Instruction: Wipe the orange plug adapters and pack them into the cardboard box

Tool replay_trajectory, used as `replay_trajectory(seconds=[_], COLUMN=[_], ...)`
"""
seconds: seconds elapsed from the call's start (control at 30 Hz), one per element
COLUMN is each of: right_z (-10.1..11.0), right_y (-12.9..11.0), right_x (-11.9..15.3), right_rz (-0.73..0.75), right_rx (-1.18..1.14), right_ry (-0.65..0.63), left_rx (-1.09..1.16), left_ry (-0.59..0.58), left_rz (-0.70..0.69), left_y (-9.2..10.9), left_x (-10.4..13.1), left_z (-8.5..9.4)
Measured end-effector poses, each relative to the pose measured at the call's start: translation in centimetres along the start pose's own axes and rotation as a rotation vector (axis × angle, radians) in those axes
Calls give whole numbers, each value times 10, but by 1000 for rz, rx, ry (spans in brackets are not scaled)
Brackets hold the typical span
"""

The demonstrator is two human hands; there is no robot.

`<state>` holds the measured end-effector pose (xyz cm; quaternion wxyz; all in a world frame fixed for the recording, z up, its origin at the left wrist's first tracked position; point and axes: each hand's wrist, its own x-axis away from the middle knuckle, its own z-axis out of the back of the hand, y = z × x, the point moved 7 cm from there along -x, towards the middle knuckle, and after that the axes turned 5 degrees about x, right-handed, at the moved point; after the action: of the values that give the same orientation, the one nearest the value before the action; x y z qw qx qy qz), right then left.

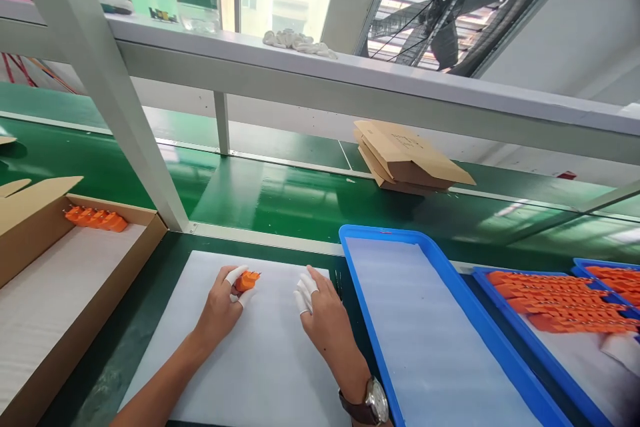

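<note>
My left hand (223, 301) is closed around a small orange plastic part (247, 281) with thin metal pins, pinched between the thumb and fingers above a white work mat (270, 360). White finger covers sit on several fingertips of both hands. My right hand (325, 313) hovers over the mat's right side, its covered fingers bunched close to the thumb. Whatever it may hold is hidden. A wristwatch (376, 400) is on my right wrist. Thin dark objects (339, 283) lie by the mat's upper right edge, too small to name.
At left, an opened cardboard box (159, 230) contains a row of orange parts (96, 218). A white-lined blue tray (350, 293) is right of the mat. Farther right, another blue tray (520, 330) bears many orange parts (560, 297). Flat cardboard boxes (410, 157) lie behind, under a metal frame (300, 77).
</note>
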<state>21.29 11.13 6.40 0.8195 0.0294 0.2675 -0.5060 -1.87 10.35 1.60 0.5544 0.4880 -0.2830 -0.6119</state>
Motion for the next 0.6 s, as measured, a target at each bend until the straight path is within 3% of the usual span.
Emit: replay_trajectory(seconds=[0.1,0.17,0.47,0.6], right_z=[-14,-20,-13,-29], right_y=[15,11,-77,-81], right_x=[8,9,-18,-19], right_rz=[0,40,284,347], right_rx=[115,101,-256,-248], right_ry=[-68,-96,-45,31], left_rx=[28,37,78,104], left_ry=[35,51,62,42], left_rz=[6,5,-30,-23], left_y=[-1,0,3,3], left_x=[-1,-1,-2,-2], left_z=[3,4,5,5])
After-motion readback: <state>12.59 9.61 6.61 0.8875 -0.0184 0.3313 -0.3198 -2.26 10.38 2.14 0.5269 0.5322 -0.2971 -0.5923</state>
